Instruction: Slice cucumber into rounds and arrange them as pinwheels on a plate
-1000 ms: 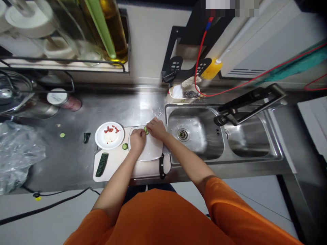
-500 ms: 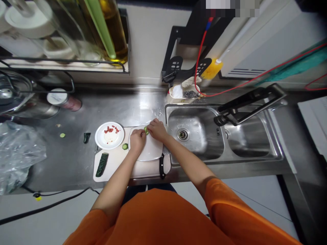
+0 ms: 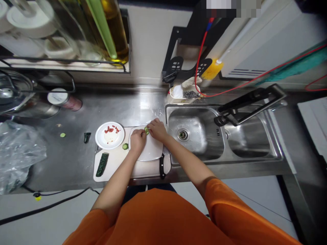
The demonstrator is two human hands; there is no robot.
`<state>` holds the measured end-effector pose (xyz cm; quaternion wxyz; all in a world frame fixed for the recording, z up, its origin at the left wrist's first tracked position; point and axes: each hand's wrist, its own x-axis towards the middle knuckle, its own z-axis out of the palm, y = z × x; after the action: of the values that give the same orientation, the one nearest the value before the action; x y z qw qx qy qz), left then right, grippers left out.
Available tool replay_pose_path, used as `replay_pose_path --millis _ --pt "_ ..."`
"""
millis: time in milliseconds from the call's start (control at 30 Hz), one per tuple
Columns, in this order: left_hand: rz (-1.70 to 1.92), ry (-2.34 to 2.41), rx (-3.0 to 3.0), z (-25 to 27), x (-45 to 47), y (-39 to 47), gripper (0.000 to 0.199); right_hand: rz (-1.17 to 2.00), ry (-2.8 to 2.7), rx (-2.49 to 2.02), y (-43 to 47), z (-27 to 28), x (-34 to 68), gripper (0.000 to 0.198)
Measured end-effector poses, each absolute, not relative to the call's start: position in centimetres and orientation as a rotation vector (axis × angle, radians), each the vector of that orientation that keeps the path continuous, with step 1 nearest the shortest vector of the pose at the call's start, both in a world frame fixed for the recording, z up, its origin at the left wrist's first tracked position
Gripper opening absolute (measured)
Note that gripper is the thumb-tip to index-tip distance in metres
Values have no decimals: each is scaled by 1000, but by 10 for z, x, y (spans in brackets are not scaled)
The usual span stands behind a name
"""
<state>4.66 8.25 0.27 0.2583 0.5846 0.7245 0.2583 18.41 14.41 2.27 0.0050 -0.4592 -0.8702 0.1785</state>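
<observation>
Over a white, square-cornered plate [image 3: 150, 149], my left hand [image 3: 138, 140] and my right hand [image 3: 157, 130] meet at small cucumber slices [image 3: 146, 130]. Both hands have their fingertips pinched on the slices. The plate rests on a white cutting board [image 3: 112, 166]. Left of the plate lies a loose pile of cucumber slices [image 3: 125, 146]. A dark green cucumber piece [image 3: 102, 164] is on the board's left part. A knife's black handle [image 3: 162, 166] shows at the plate's lower right; its blade is mostly hidden.
A round white plate [image 3: 98, 141] with red bits overlaps the board's back left. Further left are a cucumber end [image 3: 87, 137], a pale green slice [image 3: 62, 135], a lidded jar [image 3: 65, 99] and a plastic bag [image 3: 20, 156]. To the right is a steel double sink [image 3: 204, 153] with a black faucet [image 3: 245, 105].
</observation>
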Motion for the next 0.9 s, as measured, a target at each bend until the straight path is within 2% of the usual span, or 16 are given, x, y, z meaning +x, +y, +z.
replay_pose_path --millis 900 --pt "748 1975 1597 5 44 79 21 612 -2671 -1390 142 23 194 22"
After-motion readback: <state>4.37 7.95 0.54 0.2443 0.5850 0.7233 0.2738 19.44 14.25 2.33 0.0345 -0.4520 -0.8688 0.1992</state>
